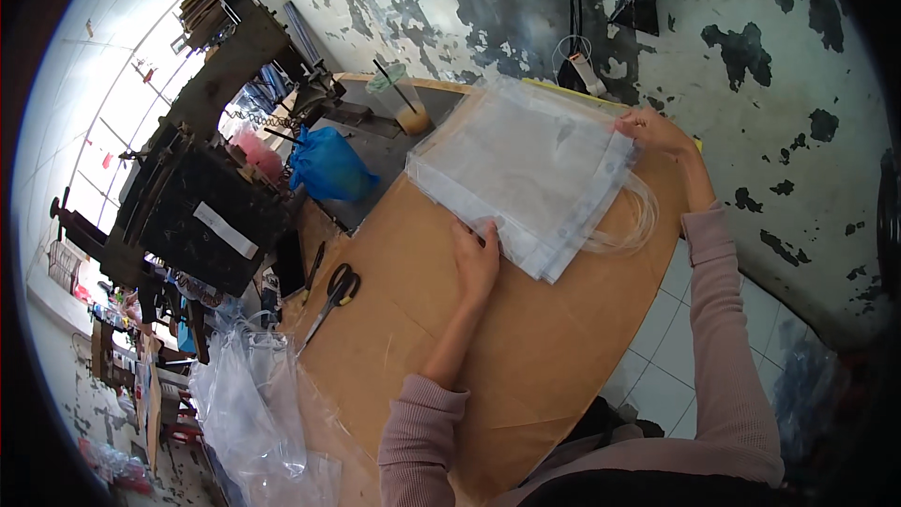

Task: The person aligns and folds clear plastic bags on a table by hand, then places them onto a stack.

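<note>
We square a stack of clear plastic bags [526,174].
Left hand [476,258] flat on its near edge, right hand [652,130] pinching the far corner; light, limp, slippery.

Left hand [476,258] covers the clear bag stack's [526,164] near edge

Daylight is admitted from the window [122,103], which is blown out to white; the black machine [202,207] beside it is left in dim silhouette. Soft, even light is seen away from the window (shadows are faint). Straight edges are bent and corners blackened by fisheye distortion.
</note>
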### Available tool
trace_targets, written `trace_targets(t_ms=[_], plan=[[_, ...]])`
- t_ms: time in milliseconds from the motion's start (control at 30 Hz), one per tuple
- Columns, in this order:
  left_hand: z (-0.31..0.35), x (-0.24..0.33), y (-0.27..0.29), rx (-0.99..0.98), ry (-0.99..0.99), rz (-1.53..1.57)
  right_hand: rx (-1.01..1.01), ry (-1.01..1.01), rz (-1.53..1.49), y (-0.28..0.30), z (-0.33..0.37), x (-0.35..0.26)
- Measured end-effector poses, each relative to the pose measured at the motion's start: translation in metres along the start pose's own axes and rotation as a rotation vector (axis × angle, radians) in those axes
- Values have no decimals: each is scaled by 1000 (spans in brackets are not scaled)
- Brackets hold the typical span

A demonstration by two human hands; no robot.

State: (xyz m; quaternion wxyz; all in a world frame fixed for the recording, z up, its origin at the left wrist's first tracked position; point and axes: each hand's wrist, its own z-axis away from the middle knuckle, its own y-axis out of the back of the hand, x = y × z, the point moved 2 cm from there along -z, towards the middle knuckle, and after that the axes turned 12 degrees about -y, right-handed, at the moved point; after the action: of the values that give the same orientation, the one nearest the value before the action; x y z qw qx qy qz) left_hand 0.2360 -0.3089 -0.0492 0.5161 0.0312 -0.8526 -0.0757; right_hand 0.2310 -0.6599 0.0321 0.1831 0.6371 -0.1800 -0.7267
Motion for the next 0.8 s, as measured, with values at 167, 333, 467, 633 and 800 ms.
trace_targets(t_ms=[167, 333, 467, 633, 800], plan=[[0, -4, 0, -59, 33, -187, -11, 211, -71, -24, 14, 0], [-1, 4, 5, -76, 34, -290, -9, 37, -359, -30, -3, 21], [6, 40, -3, -94, -7, -325, 234, 0, 46, -26, -17, 37], [5, 26, 5, -103, -289, -457, 457, -10, 212, -34, -23, 18], [11, 54, -4, -232, -97, -180, 538, 132, 79, -15, -22, 16]])
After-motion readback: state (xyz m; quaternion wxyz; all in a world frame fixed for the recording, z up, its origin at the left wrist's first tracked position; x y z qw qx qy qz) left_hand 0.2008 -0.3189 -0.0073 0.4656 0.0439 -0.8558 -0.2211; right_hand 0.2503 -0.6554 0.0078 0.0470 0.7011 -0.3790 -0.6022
